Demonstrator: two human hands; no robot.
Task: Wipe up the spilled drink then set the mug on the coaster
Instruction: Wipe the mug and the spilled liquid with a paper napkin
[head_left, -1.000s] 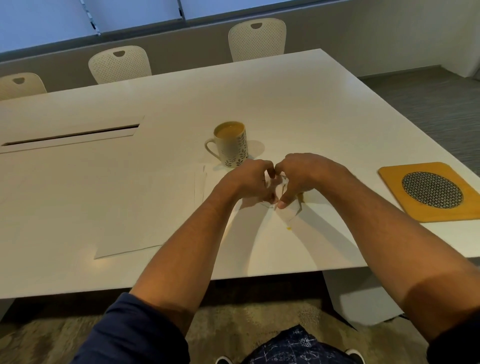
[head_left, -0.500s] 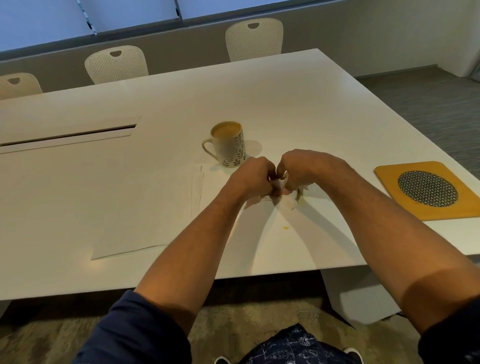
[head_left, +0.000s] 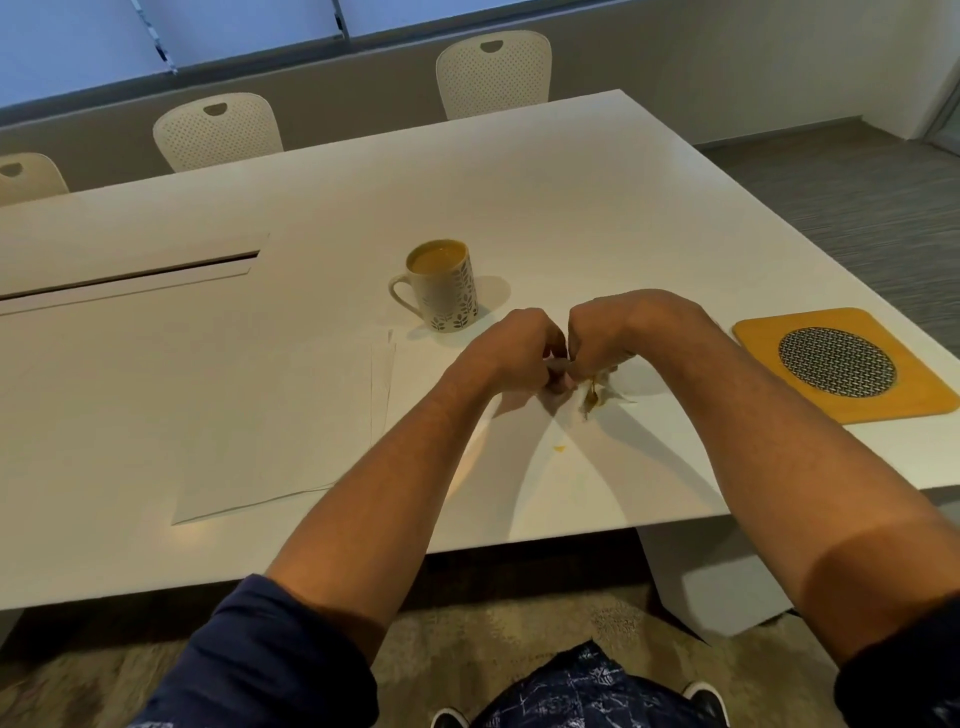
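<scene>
We bunch the tissue (head_left: 597, 387) tighter, fingers (head_left: 558, 370) of both hands clamped on it; a drop (head_left: 559, 448) below them remains unwiped.

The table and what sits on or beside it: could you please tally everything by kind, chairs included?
Mug: 1
Coaster: 1
Stained tissue, gripped by left hand and right hand: 1
Paper sheets: at least 2, exact count unclear
Orange spill drop: 1
Chairs: 3
Total: at least 9
</scene>
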